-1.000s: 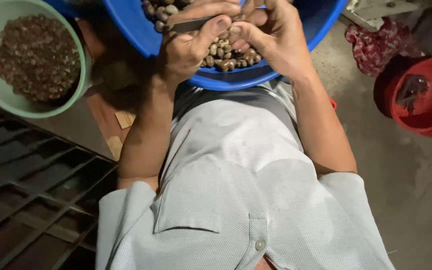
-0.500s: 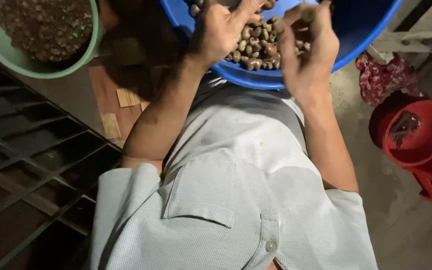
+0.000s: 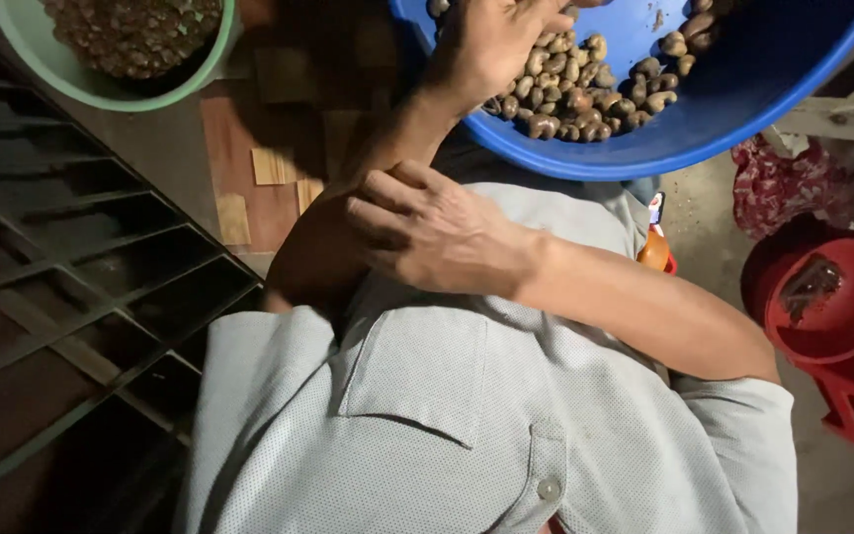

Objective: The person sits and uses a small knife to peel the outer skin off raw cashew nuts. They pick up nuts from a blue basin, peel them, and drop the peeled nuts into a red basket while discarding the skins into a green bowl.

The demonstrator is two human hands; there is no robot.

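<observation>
— Any packages, labels, signs or screens here?

— Just one possible candidate: a small orange rounded container with a white printed top part (image 3: 654, 237), which may be a bottle. It shows just below the rim of the large round blue plastic basin (image 3: 743, 119) and against the edge of the pale grey dotted fabric shirt (image 3: 467, 415).

— Shape and colours?

— Orange and bulbous below; white above with small red and dark marks, too small to tell whether that is a label.

— Signs or screens?

— None in view
</observation>
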